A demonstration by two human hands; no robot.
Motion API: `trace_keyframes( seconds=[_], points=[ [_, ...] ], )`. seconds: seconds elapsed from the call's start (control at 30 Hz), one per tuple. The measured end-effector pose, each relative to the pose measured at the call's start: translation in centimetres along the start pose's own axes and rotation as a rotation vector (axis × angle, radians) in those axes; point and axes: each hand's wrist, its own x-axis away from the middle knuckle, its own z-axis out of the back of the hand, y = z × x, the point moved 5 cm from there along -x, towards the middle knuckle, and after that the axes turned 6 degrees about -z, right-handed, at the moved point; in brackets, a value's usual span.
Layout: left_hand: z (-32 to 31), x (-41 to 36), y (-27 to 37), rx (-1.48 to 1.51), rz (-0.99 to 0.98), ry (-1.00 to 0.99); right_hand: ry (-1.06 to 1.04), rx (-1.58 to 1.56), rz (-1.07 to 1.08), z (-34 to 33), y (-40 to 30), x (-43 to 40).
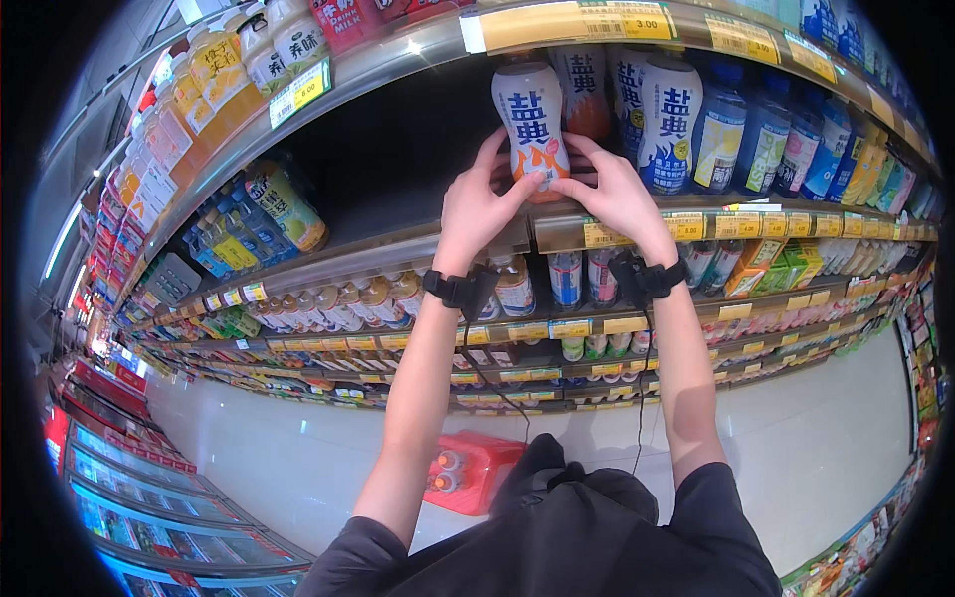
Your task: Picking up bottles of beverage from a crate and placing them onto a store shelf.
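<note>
A white drink bottle with an orange flame pattern [528, 101] stands upright at the front of a shelf, in front of a dark gap. My left hand [477, 201] grips its lower left side, thumb across the front. From the right, my right hand [615, 190] holds the same bottle near its base, with some fingers hidden behind it. Close beside my right hand is a white and blue bottle [669, 123] of similar shape. Another orange-based bottle [583, 89] stands farther back. Black straps [448, 288] with cables are around both wrists.
A shelf edge with price tags [589, 22] runs just above the bottle. Blue-capped bottles [720, 134] line the shelf to the right. A red plastic crate or basket [489, 477] holding bottles sits on the floor [298, 448]. Glass-fronted coolers [164, 515] stand at the lower left.
</note>
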Motion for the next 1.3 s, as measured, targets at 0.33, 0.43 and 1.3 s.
trace_keyframes(
  seconds=[0.33,0.43,1.3],
  points=[
    [0.1,0.0,0.1,0.010,0.026,-0.016,0.064,0.071,0.024,0.0,0.7,0.2],
    [0.1,0.0,0.5,0.016,0.048,-0.035,0.094,0.090,0.074,0.0,0.7,0.1],
    [0.4,-0.2,-0.6,0.132,0.017,-0.089,0.140,0.257,0.114,-0.2,-0.5,0.7]
  ],
)
